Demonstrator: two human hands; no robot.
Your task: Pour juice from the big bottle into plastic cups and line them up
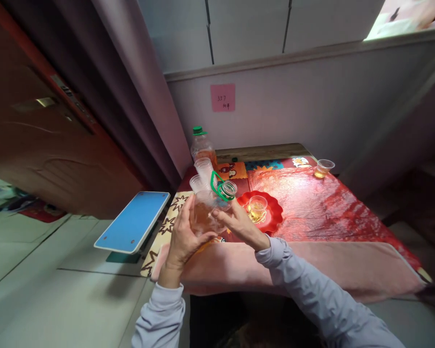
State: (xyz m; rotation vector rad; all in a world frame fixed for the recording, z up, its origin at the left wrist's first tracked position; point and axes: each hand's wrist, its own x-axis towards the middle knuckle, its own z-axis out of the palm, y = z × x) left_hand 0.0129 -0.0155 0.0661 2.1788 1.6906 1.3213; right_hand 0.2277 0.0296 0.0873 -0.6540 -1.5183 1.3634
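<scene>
A clear plastic bottle (206,212) of amber liquid, its mouth uncapped and a green carry handle round its neck, is tilted to the right above the table. My left hand (183,232) is wrapped round its near left side. On its right side, just below the neck, my right hand (239,224) grips it too. Close behind are stacked clear plastic cups (203,169), partly hidden by the bottle. To the right of my right hand, a cup of yellow liquid (257,207) sits on a red scalloped plate (275,220).
A second bottle with a green cap (199,130) stands at the back left. A loose green cap (234,159) lies near the back edge. Another cup with yellow liquid (323,169) is at the far right. A pink cloth (311,266) covers the front edge; a blue stool (134,220) stands left.
</scene>
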